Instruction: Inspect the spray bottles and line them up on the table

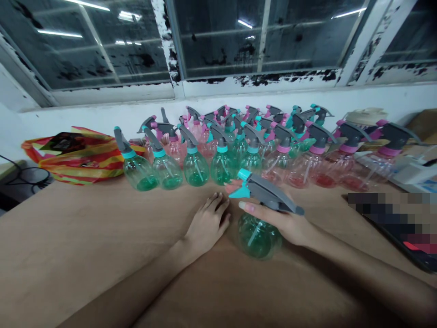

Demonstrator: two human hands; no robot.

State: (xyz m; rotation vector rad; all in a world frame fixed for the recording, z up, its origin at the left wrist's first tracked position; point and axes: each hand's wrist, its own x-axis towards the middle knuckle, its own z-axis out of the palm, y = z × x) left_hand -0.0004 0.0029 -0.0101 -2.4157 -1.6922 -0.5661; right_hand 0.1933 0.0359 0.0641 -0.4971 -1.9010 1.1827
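The right hand [290,225] wraps thumb and fingers partway round the neck of a rounded, translucent green plastic spray bottle [258,239], probably light, slick and best gripped there, beside the empty, loosely spread left hand [208,223] on the flat brown table [85,228].

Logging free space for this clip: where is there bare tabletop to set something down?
The widest bare patch of tabletop lies between the striped bag and the left hand; another between the forearms, before the held bottle. A narrower one separates the right hand from the dark device. Spray bottles crowd the rear.
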